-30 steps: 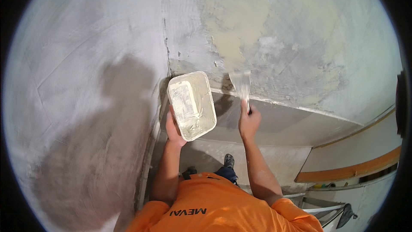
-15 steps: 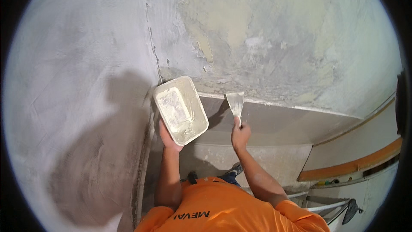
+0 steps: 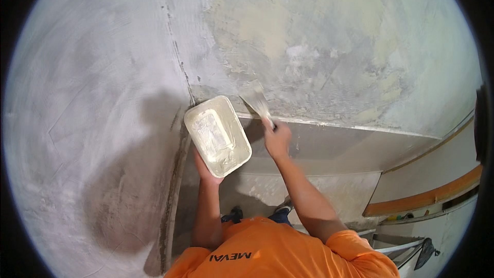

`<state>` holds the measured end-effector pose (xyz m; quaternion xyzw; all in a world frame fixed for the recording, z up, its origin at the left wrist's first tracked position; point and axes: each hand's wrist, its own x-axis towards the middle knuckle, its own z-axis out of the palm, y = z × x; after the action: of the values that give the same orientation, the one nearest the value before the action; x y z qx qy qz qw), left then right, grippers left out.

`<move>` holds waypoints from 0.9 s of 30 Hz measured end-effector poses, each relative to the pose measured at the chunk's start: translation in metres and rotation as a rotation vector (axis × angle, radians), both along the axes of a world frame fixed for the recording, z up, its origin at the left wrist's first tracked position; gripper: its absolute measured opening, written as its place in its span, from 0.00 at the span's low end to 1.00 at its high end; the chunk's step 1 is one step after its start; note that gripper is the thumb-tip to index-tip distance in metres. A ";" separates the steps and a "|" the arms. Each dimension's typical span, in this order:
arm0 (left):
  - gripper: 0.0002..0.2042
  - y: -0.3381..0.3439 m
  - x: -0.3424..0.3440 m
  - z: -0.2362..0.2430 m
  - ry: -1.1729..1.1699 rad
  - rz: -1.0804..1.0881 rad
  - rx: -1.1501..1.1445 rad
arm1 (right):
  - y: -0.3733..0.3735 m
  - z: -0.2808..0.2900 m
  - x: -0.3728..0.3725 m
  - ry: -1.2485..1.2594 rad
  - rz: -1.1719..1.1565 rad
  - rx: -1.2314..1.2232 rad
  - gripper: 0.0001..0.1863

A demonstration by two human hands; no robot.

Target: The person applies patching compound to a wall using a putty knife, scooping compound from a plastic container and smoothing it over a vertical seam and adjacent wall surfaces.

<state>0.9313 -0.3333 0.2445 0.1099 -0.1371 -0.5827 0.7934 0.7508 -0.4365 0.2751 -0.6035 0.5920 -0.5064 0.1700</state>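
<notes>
- Here's the putty knife point(image 3: 256, 98), blade aimed up and left, long axis slanting down to the right hand point(image 3: 278, 138), closed round its handle!
- Blade over the wall point(image 3: 319, 82); contact, can't tell.
- Left hand point(image 3: 205, 167) grips the tub point(image 3: 218, 136), fingers hidden, tub's length running upper left to lower right.
- Half a second ago the blade stood lower, farther right, more upright!

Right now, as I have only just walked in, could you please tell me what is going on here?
Someone in an orange shirt holds a pale, paste-smeared tub in the left hand. The right hand grips a scraper by its handle. The scraper's wide end is up beside the tub, in front of a patchy wall; whether it touches the wall is unclear.
</notes>
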 end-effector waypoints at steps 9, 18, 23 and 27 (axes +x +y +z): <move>0.31 -0.002 0.022 -0.045 -0.025 -0.044 0.190 | 0.003 -0.018 -0.050 -0.331 -0.051 0.052 0.24; 0.30 -0.009 0.025 -0.053 0.027 -0.182 0.090 | -0.059 0.009 -0.024 -0.590 0.074 0.114 0.27; 0.30 -0.010 0.018 -0.039 0.027 -0.179 0.092 | -0.009 -0.124 -0.070 -0.411 -0.192 0.256 0.30; 0.30 -0.011 0.022 -0.041 0.033 -0.182 0.073 | 0.001 -0.052 -0.059 -0.521 -0.132 0.073 0.28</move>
<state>0.9530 -0.3442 0.2038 0.1160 -0.1122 -0.6588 0.7348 0.6916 -0.4357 0.2227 -0.4067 0.5841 -0.6329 0.3048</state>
